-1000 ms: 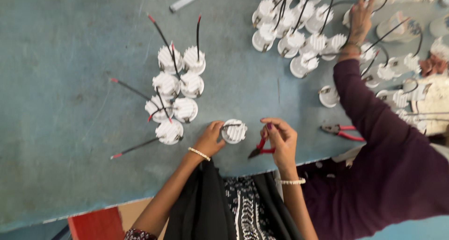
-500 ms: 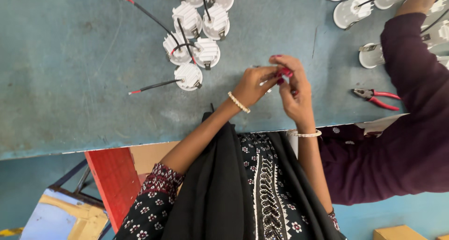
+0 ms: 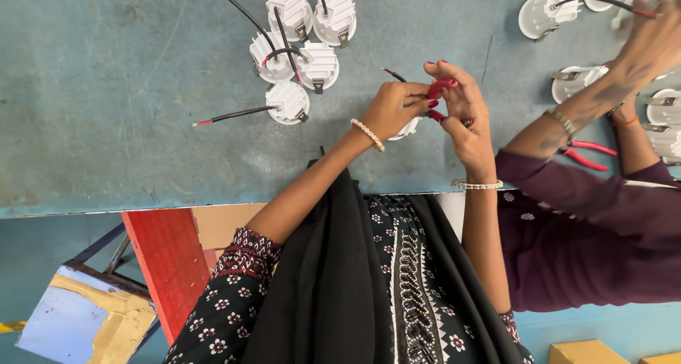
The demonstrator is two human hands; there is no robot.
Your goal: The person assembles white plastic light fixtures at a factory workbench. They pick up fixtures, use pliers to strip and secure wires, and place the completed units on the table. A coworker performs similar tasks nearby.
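Together, left hand (image 3: 389, 110) clasps a white round fitting (image 3: 407, 129) while right hand (image 3: 461, 109) squeezes red-handled pliers (image 3: 440, 92).

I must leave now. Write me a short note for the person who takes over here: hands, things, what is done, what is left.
Left hand: holds a white round fixture with a black-red wire above the table.
Right hand: grips red-handled pliers at that fixture.
Done, it seems: five white fixtures with wires lie grouped on the table.
Left: the fixture in the hands is in work.
A co-worker's arm handles more fixtures at the right; second pliers lie there.
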